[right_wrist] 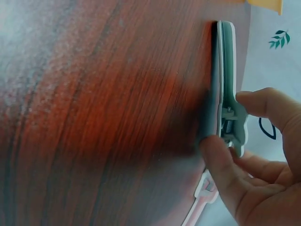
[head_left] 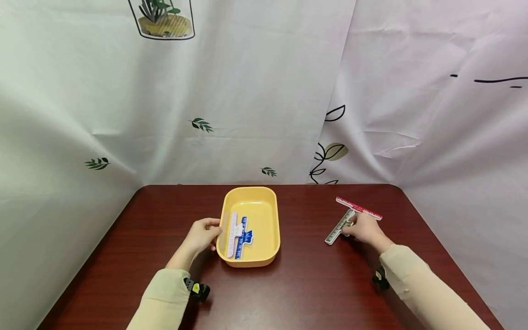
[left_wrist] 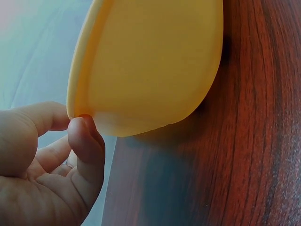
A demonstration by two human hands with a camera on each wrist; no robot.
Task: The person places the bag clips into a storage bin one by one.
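My left hand (head_left: 201, 236) pinches the left rim of a yellow tray (head_left: 275, 229), thumb and finger on either side of the wall in the left wrist view. Inside the tray, along its left side, lie a white long clip (head_left: 232, 238) and a blue long clip (head_left: 239, 243). At the right, my right hand (head_left: 367, 228) holds a dark green long clip (head_left: 339, 227) with key-like stripes by its spring handle. The right wrist view shows thumb and fingers around the green clip's handle (right_wrist: 240, 122). Just behind that hand lies a red long clip (head_left: 359, 207), partly covered by the fingers.
All this is on a dark red wooden table (head_left: 305, 284) with rounded far corners. A white cloth (head_left: 264, 91) printed with leaves hangs behind and along both sides. Bare tabletop lies between the tray and the green clip.
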